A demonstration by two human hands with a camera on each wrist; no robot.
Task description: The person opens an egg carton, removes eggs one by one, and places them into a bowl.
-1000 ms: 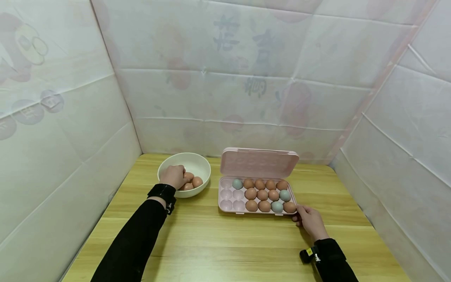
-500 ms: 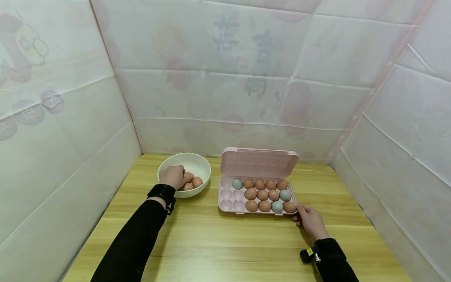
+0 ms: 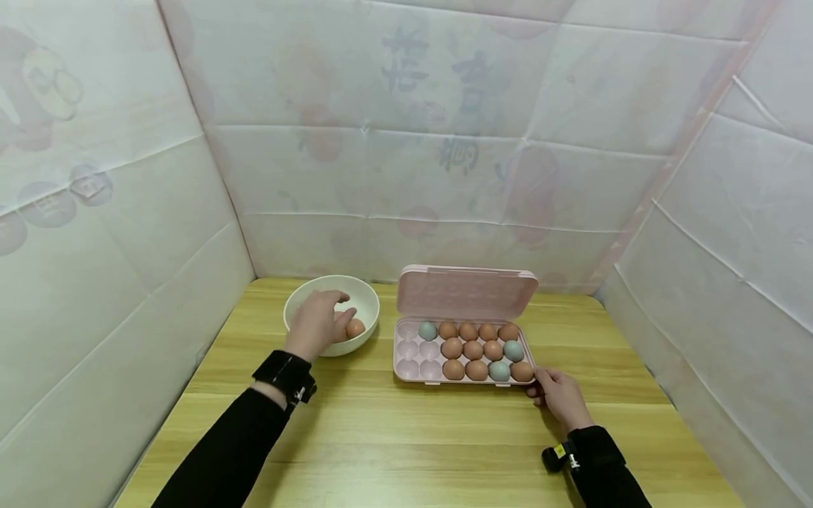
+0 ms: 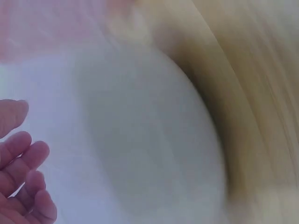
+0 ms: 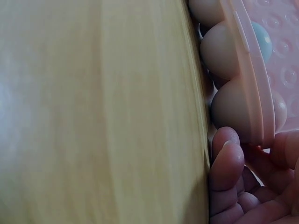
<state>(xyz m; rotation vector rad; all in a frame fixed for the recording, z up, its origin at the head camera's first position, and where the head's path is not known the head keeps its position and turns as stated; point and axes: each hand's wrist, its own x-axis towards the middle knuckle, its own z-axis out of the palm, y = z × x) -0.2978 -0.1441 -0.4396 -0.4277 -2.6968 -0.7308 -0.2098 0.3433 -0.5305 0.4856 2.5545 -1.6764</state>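
Note:
My left hand is over the left part of the white bowl, thumb and fingers apart. No object shows between its fingers in the blurred left wrist view. A brown egg shows in the bowl beside the hand, which hides most of what else lies there. At the near right corner of the pink egg box, my right hand pinches the edge. The box's lid stands up at the back. In the right wrist view, fingertips sit below the box's corner, close to a brown egg.
Brown eggs and several pale blue ones, such as the blue egg, fill most of the box. Several cups at its left end are bare. A wooden table carries everything, with white sheet walls behind and beside it.
My left hand has lifted slightly from the eggs in the bowl, and its thumb and fingers have spread apart. The right hand and the egg box have stayed in place.

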